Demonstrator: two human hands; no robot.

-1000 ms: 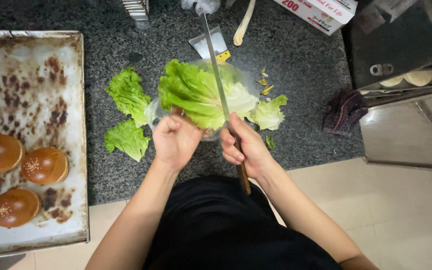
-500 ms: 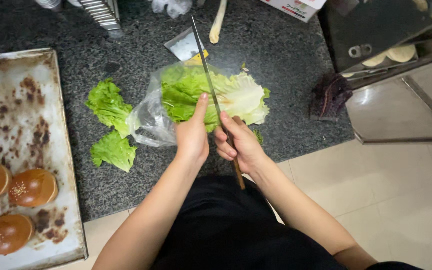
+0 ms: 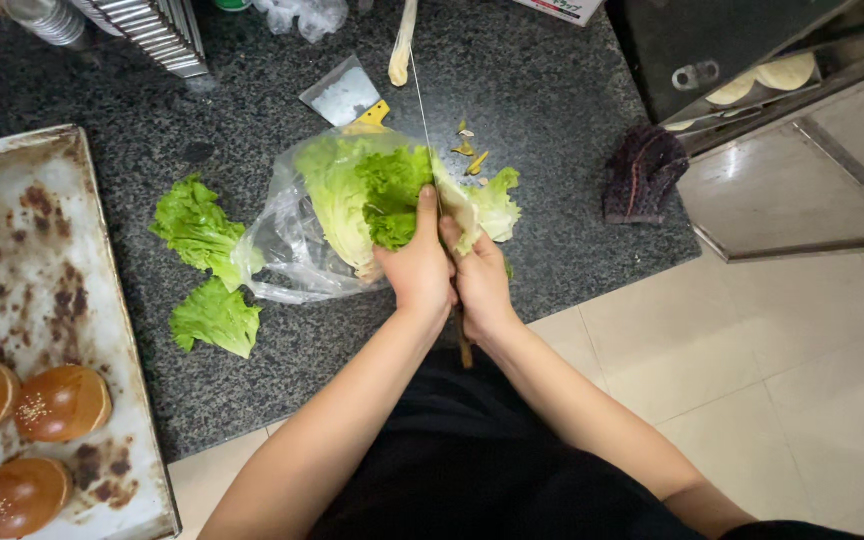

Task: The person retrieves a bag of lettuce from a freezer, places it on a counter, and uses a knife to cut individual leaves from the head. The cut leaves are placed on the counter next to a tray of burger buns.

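Note:
A head of green lettuce lies half inside a clear plastic bag on the dark speckled counter. My left hand presses down on the lettuce near its base. My right hand grips the wooden handle of a long thin knife; the blade runs away from me, edge-on, through the lettuce beside my left fingers. A paler cut piece of lettuce lies just right of the blade.
Two loose lettuce leaves lie left of the bag. A stained baking tray at the left holds several browned buns. A dark cloth, a small scraper and a steel surface lie nearby.
The knife has turned from lying tilted over the lettuce to standing edge-on in it. My hands have drawn close together at the lettuce base, and the bag has slid further off the head.

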